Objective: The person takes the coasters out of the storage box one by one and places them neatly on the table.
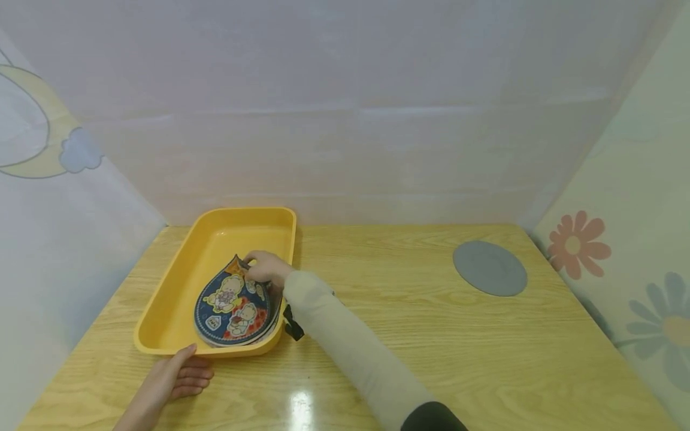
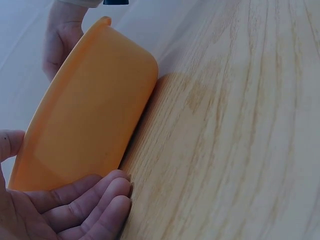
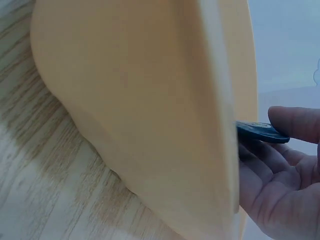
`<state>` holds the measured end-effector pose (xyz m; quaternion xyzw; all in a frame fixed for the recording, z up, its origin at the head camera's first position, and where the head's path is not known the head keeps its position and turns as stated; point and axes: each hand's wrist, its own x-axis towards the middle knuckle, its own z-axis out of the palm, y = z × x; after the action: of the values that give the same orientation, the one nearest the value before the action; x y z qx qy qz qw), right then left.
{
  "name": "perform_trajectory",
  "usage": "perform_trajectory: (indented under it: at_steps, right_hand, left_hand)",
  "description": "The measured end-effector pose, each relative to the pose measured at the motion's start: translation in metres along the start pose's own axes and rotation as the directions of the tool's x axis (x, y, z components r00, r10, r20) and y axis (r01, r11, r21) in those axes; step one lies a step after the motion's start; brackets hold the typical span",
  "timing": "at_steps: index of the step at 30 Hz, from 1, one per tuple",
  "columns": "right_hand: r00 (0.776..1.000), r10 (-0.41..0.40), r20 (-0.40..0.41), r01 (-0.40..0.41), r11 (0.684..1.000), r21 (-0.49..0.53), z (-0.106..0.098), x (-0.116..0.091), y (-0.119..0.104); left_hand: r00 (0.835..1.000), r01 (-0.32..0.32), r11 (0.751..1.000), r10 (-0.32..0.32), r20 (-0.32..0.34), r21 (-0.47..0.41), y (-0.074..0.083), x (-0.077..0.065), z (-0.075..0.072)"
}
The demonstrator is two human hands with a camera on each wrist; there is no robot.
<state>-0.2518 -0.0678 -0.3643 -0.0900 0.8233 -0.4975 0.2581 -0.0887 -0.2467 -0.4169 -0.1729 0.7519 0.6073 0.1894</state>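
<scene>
The right hand (image 1: 266, 268) pinches the edge of a dark-blue cartoon-printed mat (image 1: 229, 308) between thumb and fingers, the mat lying inside the yellow tray (image 1: 175, 302), in its near right part, with that edge bent up. At the tray's near side, the left hand (image 1: 175, 376) rests its thumb on the rim, its other fingers loosely extended by the outer wall. A grey disc (image 1: 489, 268) lies on the counter (image 1: 431, 311), well right of the tray.

Soft light fills the head view, with white glare on the table (image 1: 458, 347) at bottom centre; the left wrist view is dimmer, bluish, shadow lining the tray (image 2: 95, 110) mid-frame.
</scene>
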Motion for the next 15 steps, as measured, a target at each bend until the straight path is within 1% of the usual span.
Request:
perform_trajectory:
  at_steps: [7,10,15]
  right_hand:
    - [0.998,-0.029,0.048,0.028,1.000,0.008,-0.0016,-0.0028,0.0022]
    - [0.999,-0.026,0.043,0.026,1.000,0.013,-0.0008,-0.0023,0.0030]
    - [0.999,-0.014,0.037,0.012,0.999,0.053,0.0006,-0.0014,0.0042]
  left_hand:
    - [1.000,-0.006,1.000,0.006,-0.011,0.006,-0.0001,0.0005,0.0006]
    - [1.000,-0.009,1.000,0.009,-0.010,0.004,0.0000,0.0009,0.0005]
    - [1.000,-0.012,1.000,0.012,-0.002,0.006,-0.0002,0.0008,-0.0006]
